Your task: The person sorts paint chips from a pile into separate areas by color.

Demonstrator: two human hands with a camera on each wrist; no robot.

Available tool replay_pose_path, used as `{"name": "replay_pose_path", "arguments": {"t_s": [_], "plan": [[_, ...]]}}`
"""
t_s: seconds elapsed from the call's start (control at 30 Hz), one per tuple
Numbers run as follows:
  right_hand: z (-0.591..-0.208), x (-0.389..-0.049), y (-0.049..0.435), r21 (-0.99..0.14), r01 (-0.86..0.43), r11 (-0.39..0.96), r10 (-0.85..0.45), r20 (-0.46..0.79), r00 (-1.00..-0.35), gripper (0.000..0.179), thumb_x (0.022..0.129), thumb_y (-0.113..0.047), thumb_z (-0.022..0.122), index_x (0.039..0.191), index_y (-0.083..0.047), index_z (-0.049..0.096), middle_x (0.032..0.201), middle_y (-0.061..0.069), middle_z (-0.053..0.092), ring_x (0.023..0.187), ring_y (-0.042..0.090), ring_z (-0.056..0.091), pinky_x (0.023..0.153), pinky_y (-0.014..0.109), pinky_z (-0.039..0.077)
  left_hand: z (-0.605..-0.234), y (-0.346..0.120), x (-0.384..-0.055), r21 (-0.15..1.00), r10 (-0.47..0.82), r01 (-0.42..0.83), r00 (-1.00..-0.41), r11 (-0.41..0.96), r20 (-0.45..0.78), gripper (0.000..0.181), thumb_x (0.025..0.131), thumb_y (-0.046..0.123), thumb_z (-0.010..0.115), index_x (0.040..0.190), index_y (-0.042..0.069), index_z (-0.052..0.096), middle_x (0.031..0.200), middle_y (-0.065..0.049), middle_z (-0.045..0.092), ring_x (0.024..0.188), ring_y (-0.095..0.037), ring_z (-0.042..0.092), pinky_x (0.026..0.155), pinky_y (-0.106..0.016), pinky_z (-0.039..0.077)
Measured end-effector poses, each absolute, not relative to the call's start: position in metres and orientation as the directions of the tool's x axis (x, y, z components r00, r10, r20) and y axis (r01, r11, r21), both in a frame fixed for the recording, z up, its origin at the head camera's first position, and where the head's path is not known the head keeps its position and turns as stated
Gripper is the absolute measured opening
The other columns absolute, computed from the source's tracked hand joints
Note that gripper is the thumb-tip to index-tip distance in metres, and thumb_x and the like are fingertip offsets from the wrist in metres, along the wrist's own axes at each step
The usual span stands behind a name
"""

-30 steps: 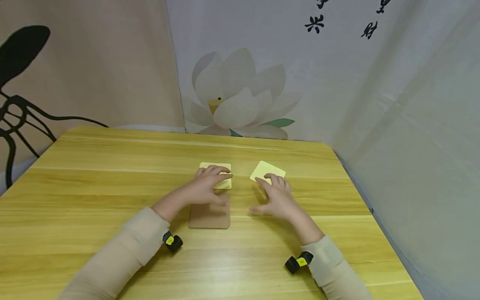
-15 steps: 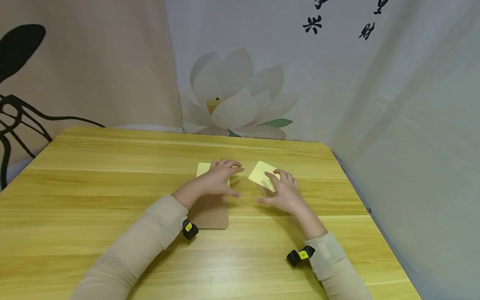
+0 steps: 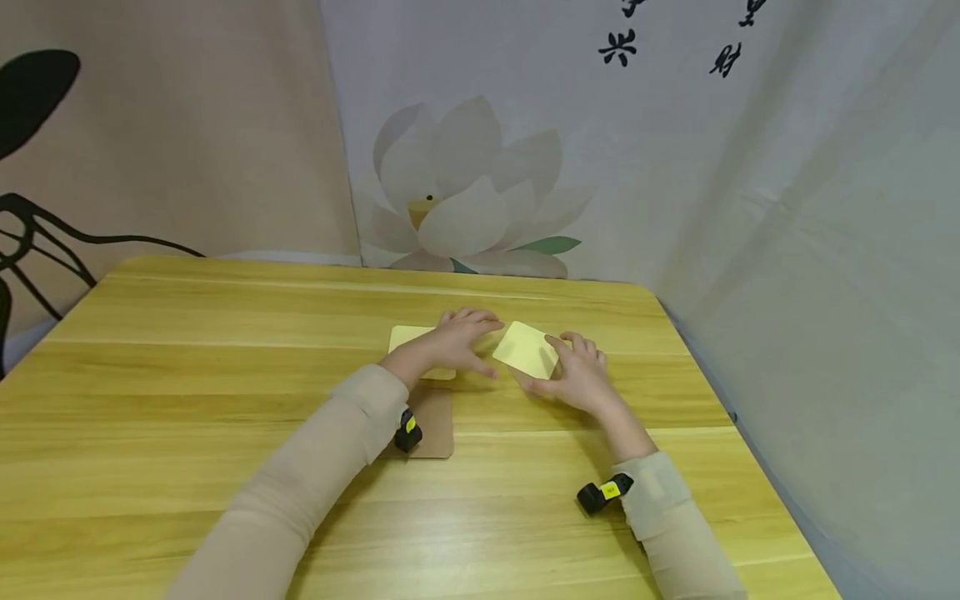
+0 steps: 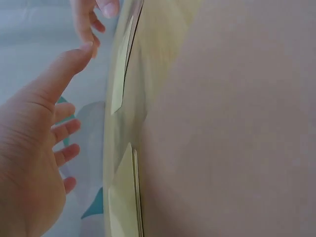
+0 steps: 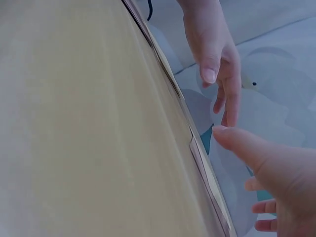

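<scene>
Two pale yellow square cards lie on the table: a left card (image 3: pixel 405 334), partly behind my left hand (image 3: pixel 459 342), and a right card (image 3: pixel 525 350), turned at an angle. A brown edge shows under the right card's near side. Nearer me is a brown square board (image 3: pixel 435 421), partly hidden by my left wrist. My left hand, fingers spread, hovers between the two cards with nothing in it. My right hand (image 3: pixel 581 375) is at the right card's right edge, thumb and fingers apart. In the right wrist view, the right hand (image 5: pixel 286 182) appears empty, with relaxed fingers.
The wooden table (image 3: pixel 225 400) has its far edge against a curtain (image 3: pixel 480 183) printed with a lotus flower. Behind the table's left side stands a black metal chair (image 3: pixel 33 221).
My left hand has moved right and away from me, off the left card toward the right one. My right hand has shifted slightly right, uncovering more of the right card.
</scene>
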State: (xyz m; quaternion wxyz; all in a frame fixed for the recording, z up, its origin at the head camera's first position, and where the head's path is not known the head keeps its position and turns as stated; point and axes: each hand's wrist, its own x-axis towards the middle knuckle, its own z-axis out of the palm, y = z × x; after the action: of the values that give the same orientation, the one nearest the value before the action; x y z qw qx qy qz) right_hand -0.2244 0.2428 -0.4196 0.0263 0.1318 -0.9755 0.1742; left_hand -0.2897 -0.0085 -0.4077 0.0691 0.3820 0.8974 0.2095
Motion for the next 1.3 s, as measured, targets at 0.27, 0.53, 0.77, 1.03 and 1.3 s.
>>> {"name": "replay_pose_path", "arguments": {"t_s": [0.27, 0.53, 0.77, 1.03, 1.3], "plan": [[-0.422, -0.235, 0.253, -0.364, -0.234, 0.902, -0.232, 0.049, -0.971, 0.092, 0.078, -0.058, 0.071, 0.146, -0.005, 0.038, 0.143, 0.022, 0.031, 0.127, 0.043, 0.027, 0.095, 0.056, 0.022, -0.409, 0.005, -0.300, 0.395, 0.696, 0.646, -0.718, 0.653, 0.023, 0.087, 0.080, 0.052, 0.072, 0.148, 0.012, 0.036, 0.152, -0.005, 0.030, 0.137, -0.028, 0.021, 0.105, -0.057, 0.012], [-0.426, -0.247, 0.258, -0.385, -0.199, 0.901, -0.203, 0.031, -0.979, 0.096, 0.076, -0.062, 0.070, 0.147, -0.007, 0.037, 0.143, 0.021, 0.031, 0.127, 0.042, 0.028, 0.095, 0.055, 0.023, -0.414, 0.018, -0.307, 0.385, 0.686, 0.630, -0.727, 0.674, -0.012, 0.089, 0.080, 0.058, 0.068, 0.149, 0.014, 0.035, 0.154, -0.004, 0.027, 0.137, -0.027, 0.021, 0.102, -0.051, 0.018], [-0.429, -0.252, 0.258, -0.381, -0.191, 0.904, -0.204, 0.006, -0.979, 0.101, 0.073, -0.065, 0.071, 0.148, -0.007, 0.036, 0.144, 0.020, 0.032, 0.127, 0.040, 0.028, 0.095, 0.055, 0.023, -0.415, 0.025, -0.310, 0.409, 0.653, 0.581, -0.756, 0.703, -0.049, 0.089, 0.079, 0.055, 0.071, 0.149, 0.013, 0.035, 0.155, -0.004, 0.026, 0.137, -0.027, 0.021, 0.104, -0.051, 0.015], [-0.432, -0.254, 0.261, -0.375, -0.199, 0.906, -0.224, -0.026, -0.974, 0.103, 0.073, -0.064, 0.071, 0.148, -0.004, 0.034, 0.143, 0.020, 0.032, 0.128, 0.041, 0.026, 0.096, 0.055, 0.022, -0.419, 0.031, -0.311, 0.427, 0.636, 0.549, -0.767, 0.718, -0.083, 0.093, 0.077, 0.056, 0.073, 0.150, 0.013, 0.035, 0.155, -0.002, 0.026, 0.132, -0.024, 0.026, 0.100, -0.045, 0.019], [-0.432, -0.256, 0.267, -0.394, -0.213, 0.894, -0.246, -0.035, -0.969, 0.100, 0.073, -0.063, 0.072, 0.148, -0.005, 0.036, 0.145, 0.018, 0.031, 0.130, 0.040, 0.025, 0.098, 0.056, 0.020, -0.415, 0.037, -0.311, 0.400, 0.634, 0.547, -0.764, 0.736, -0.122, 0.098, 0.073, 0.058, 0.075, 0.150, 0.014, 0.034, 0.155, 0.000, 0.026, 0.131, -0.023, 0.026, 0.101, -0.044, 0.018]]}}
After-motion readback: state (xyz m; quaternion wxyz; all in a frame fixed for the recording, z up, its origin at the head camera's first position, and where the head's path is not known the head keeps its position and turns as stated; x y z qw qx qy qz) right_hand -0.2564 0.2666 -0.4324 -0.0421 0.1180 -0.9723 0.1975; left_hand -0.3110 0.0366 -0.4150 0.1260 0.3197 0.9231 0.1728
